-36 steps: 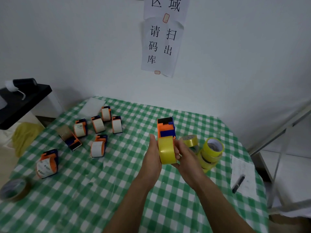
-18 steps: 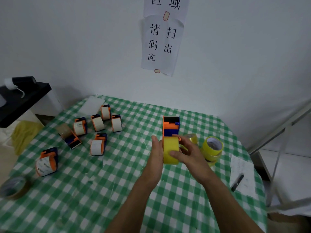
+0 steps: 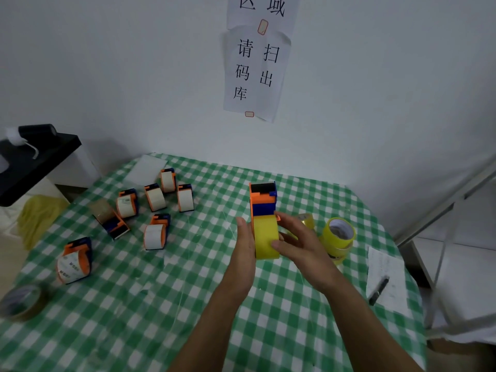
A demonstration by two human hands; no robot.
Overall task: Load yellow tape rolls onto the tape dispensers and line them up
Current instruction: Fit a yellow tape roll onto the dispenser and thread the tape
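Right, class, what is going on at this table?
A person holds an orange and blue tape dispenser above the checked table. The left hand lies flat against its side; the right hand grips the yellow tape roll at its lower end. Spare yellow rolls are stacked at the right; other dispensers lie scattered at the left, not in a line.
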